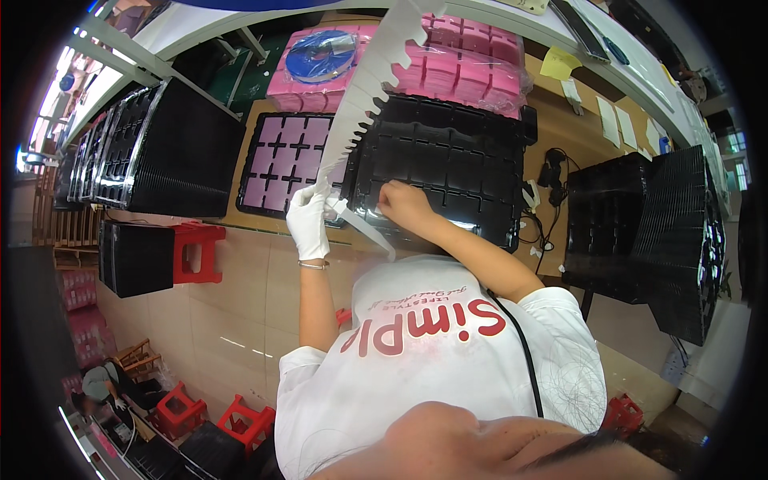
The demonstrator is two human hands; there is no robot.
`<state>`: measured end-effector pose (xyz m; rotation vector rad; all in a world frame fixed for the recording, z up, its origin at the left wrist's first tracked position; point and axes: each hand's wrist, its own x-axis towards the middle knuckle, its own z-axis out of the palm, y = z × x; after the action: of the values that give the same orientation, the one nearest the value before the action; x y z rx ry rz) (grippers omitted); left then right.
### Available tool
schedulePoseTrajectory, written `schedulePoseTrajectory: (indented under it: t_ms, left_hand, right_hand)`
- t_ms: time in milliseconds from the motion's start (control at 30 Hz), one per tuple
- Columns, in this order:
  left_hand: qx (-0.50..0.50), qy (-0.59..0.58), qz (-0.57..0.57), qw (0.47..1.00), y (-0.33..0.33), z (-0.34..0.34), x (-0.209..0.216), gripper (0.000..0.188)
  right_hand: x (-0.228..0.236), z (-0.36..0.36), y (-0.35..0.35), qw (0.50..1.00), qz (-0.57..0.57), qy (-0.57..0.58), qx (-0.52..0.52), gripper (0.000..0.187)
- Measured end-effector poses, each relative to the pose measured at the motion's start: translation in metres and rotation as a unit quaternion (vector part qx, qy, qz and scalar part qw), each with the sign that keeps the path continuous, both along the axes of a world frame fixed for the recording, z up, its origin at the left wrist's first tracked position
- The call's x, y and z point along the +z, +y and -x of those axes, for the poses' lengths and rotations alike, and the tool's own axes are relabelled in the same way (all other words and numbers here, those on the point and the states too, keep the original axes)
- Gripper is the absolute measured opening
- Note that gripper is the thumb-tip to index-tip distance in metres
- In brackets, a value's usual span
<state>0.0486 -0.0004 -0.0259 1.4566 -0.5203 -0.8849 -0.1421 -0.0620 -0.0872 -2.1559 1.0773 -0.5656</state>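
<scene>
A long white strip (352, 108) with a toothed right edge rises from my left hand (307, 218), which wears a white glove and is closed around its lower part. The tail of the strip bends down toward my shirt. My right hand (406, 206) is bare and held over the near part of a black moulded tray (448, 140), its fingers curled in. Whether anything small is between those fingers is hidden. Left of it lies a black tray holding pink-purple square pieces (276, 164), partly behind the strip and my glove.
Plastic-wrapped pink blocks (460, 60) and a blue roll (320, 56) sit at the back. Tall stacks of black trays stand left (172, 148) and right (680, 232). A black cable (548, 228) lies right of the tray. Red stools (198, 252) and another person (100, 384) are at the left.
</scene>
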Motion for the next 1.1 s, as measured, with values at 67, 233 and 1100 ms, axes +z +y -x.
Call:
schedulePoseTrajectory:
  t_ms: [67, 233, 1100]
  left_hand:
    - [-0.003, 0.007, 0.003, 1.000, 0.002, 0.000, -0.002, 0.010]
    - [-0.024, 0.001, 0.014, 1.000, 0.006, 0.000, -0.010, 0.017]
    - [-0.144, 0.016, -0.027, 0.989, -0.027, 0.086, -0.015, 0.015]
  right_hand:
    - [-0.002, -0.003, 0.002, 0.999, 0.024, 0.019, -0.026, 0.011]
    - [0.000, -0.003, 0.003, 0.998, -0.011, 0.029, -0.052, 0.011]
    - [0.038, 0.053, 0.019, 0.947, 0.224, -0.225, -0.056, 0.008]
